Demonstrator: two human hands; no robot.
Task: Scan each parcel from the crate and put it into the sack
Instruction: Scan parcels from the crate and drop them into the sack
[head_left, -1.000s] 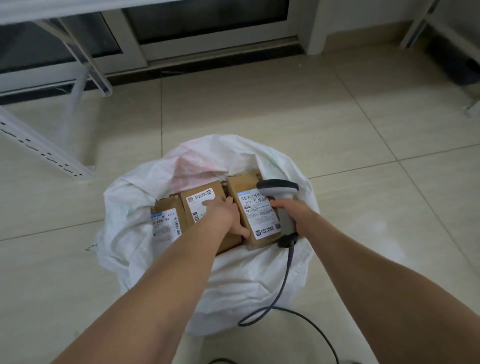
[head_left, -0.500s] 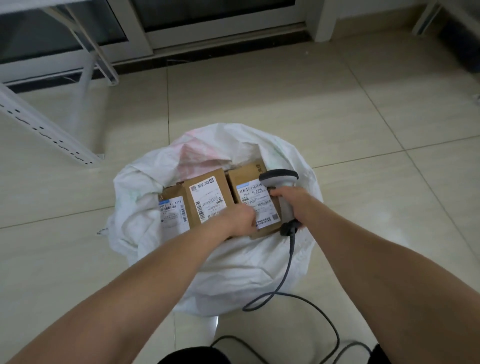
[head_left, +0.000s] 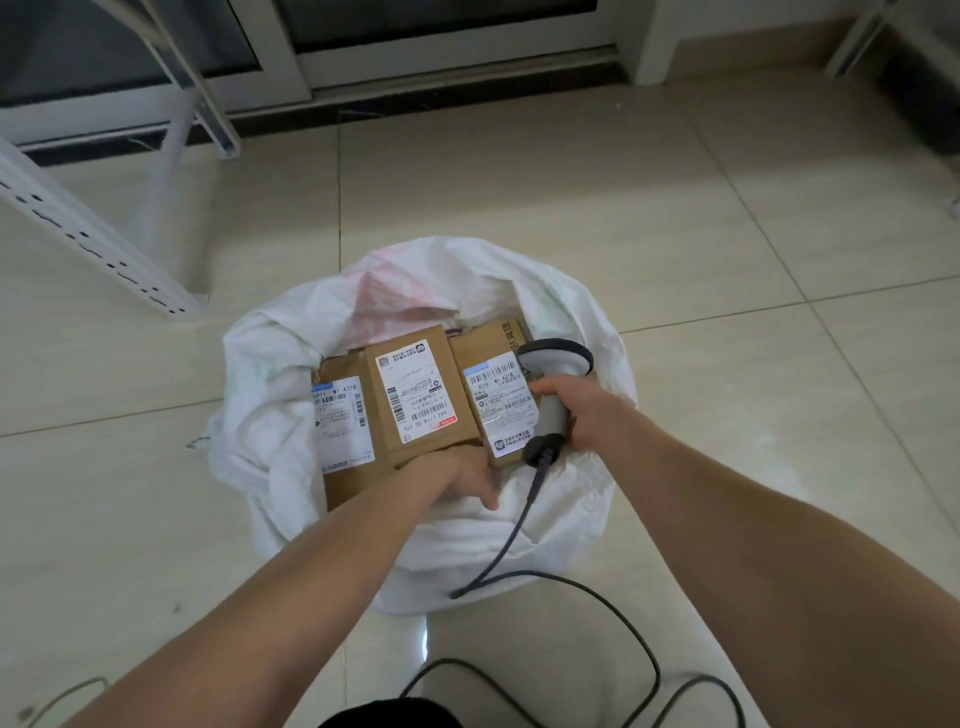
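The left hand (head_left: 457, 475) sits at the near end of the middle brown cardboard parcel (head_left: 415, 395). Its fingers are hidden, so I cannot tell whether they grip. The right hand (head_left: 579, 410) is wrapped round the grey handheld barcode scanner (head_left: 551, 410), just right of that parcel, which lies inside the white woven sack (head_left: 566, 499).

Sack (head_left: 571, 322): white woven, standing on tiled floor, mouth open and slumped, faint pink print on the far inner wall. Three brown cardboard parcels inside, side by side, white labels up.

Middle parcel (head_left: 415, 389): just beyond the left hand (head_left: 457, 478), near end touching it, overlapping its neighbours. Whether the hand grips it is unclear.

Left parcel (head_left: 340, 415): left of that hand, partly under the middle one, blue-headed label.

Right parcel (head_left: 498, 395): between the two hands, barcode label facing up.

Scanner (head_left: 553, 405): grey, dark-rimmed head, held by its handle in the right hand (head_left: 576, 410), head beyond the hand, over the right parcel's edge. Dark cable trails down over the sack's near wall.
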